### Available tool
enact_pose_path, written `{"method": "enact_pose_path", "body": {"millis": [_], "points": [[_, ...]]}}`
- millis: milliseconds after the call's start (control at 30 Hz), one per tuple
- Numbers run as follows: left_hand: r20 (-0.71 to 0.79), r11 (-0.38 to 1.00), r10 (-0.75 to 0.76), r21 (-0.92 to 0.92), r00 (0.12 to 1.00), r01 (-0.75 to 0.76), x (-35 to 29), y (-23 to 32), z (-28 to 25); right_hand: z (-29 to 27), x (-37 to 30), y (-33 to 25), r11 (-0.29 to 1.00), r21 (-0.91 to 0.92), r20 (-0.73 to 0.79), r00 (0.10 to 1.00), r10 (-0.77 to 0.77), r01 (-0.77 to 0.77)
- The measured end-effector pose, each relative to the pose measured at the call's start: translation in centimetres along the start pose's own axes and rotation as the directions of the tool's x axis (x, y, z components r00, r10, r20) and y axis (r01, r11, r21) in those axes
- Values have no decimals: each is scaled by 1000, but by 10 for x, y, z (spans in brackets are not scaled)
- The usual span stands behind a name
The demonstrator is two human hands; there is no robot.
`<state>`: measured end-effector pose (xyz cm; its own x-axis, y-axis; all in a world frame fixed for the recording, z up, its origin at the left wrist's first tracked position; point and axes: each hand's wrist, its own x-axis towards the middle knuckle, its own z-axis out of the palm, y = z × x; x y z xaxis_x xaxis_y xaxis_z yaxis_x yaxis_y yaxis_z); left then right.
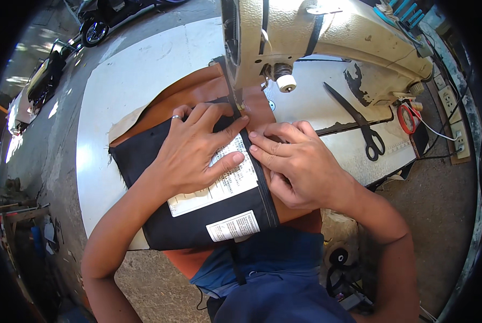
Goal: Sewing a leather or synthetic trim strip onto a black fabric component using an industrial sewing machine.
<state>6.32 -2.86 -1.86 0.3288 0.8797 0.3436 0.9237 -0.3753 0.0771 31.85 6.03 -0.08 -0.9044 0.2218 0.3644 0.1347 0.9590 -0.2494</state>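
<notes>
Left hand: fingers spread, laid on black cloth.
Right hand: curled at cloth's edge; grip unclear.
Scissors: toward table's front-right corner.

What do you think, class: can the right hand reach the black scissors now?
Probably yes: the right hand must leave the black fabric, but the scissors lie uncovered to its right.

We are losing the top of the sewing machine and part of the scooter to the upper edge. Our left hand is covering some of the white label. The black fabric is hiding part of the brown material, and the lower edge is cutting off our arms.
</notes>
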Motion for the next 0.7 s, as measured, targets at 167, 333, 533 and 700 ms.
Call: {"method": "enact_pose_path", "body": {"millis": [167,333,533,700], "points": [[80,996,19,-87,997,-12,3,-4,-7,-1,1,0,1000,4,-16,1000,-6,6],[61,992,-12,-127,998,20,2,-10,1,0,7,2,1000,-18,12,1000,2,-2],[-17,999,23,-48,1000,-24,8,-18,3,4,12,9,998,-55,8,1000,4,-4],[-47,996,76,-40,996,-78,10,-34,4,10,20,13,996,-93,-11,1000,1,-2]]}}
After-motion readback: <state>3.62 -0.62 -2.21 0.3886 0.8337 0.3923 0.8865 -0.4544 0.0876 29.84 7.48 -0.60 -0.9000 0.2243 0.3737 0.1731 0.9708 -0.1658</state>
